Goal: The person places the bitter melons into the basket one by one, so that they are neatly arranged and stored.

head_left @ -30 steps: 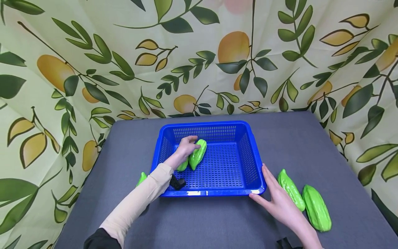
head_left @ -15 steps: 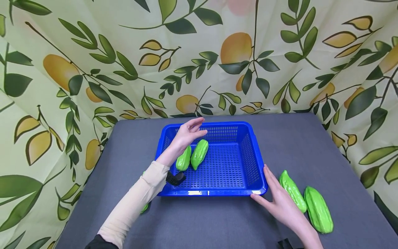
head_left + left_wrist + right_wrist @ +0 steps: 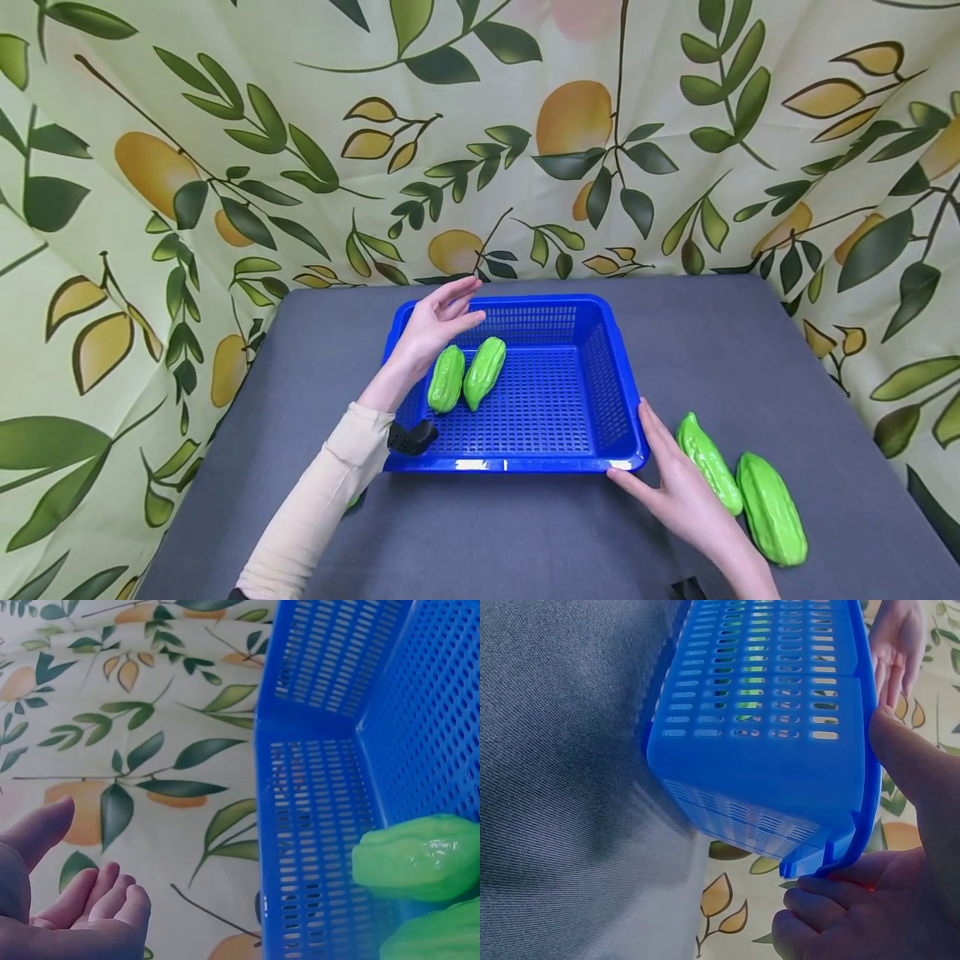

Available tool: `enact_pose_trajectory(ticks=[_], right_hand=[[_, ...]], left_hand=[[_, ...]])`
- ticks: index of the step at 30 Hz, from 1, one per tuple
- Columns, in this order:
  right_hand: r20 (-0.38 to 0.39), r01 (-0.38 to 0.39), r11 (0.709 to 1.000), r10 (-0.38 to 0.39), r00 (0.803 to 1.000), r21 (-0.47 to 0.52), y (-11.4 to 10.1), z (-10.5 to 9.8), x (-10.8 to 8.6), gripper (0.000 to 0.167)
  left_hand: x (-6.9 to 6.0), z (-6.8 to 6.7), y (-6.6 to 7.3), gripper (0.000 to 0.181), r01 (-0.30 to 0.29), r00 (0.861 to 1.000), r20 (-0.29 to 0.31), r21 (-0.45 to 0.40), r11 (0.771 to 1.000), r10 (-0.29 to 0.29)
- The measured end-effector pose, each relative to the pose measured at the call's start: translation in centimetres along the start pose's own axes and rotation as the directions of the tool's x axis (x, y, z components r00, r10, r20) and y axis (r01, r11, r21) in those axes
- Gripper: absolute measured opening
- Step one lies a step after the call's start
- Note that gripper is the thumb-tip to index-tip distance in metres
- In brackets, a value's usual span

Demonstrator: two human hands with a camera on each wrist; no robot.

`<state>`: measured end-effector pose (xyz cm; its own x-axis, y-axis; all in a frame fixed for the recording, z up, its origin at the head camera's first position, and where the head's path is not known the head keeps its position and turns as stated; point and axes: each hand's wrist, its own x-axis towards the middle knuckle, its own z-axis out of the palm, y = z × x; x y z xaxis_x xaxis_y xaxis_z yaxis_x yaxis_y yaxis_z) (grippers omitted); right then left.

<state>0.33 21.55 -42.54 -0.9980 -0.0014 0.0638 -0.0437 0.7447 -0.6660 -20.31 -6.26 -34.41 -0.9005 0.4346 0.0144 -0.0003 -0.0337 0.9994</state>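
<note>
A blue plastic basket (image 3: 506, 464) with slotted walls stands on the grey table. Inside, on its left side, two glossy green bitter melons (image 3: 484, 372) lie next to each other. My left hand (image 3: 431, 325) hovers over the basket's left rear part, fingers loosely extended, holding nothing; the left wrist view also shows this empty hand (image 3: 97, 907). My right hand (image 3: 686, 492) holds the basket's front right corner, thumb on the front rim and fingers along the right side. In the right wrist view, thumb and fingers (image 3: 821, 904) touch the rim.
Two more bitter melons (image 3: 771, 508) lie on the table (image 3: 525, 542) beside my right hand. A sliver of another green thing (image 3: 352, 502) shows beside my left sleeve, mostly hidden. A leaf-and-fruit patterned cloth (image 3: 495, 167) hangs behind and at both sides.
My left hand has let go of a bitter melon in the basket, lifted off it and drawn back a little leftward. My right hand stays at the basket's corner.
</note>
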Motion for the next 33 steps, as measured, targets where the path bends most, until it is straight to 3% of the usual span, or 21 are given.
enact_pose_trajectory(ticks=[4,16,33], right_hand=[[0.009,-0.008,1.000,0.008,1.000,0.003,0.0,0.0,0.1,0.097],[0.006,-0.015,1.000,0.015,1.000,-0.002,0.0,0.0,0.1,0.097],[0.016,-0.024,1.000,0.024,1.000,-0.002,0.0,0.0,0.1,0.097]], left_hand=[[-0.6,-0.2,0.1,0.057,-0.018,1.000,0.009,-0.006,1.000,0.018],[-2.6,-1.8,1.0,0.055,-0.036,0.998,-0.058,0.020,0.999,0.037],[-4.7,-3.7,1.0,0.058,-0.088,0.987,-0.142,-0.058,0.994,0.079]])
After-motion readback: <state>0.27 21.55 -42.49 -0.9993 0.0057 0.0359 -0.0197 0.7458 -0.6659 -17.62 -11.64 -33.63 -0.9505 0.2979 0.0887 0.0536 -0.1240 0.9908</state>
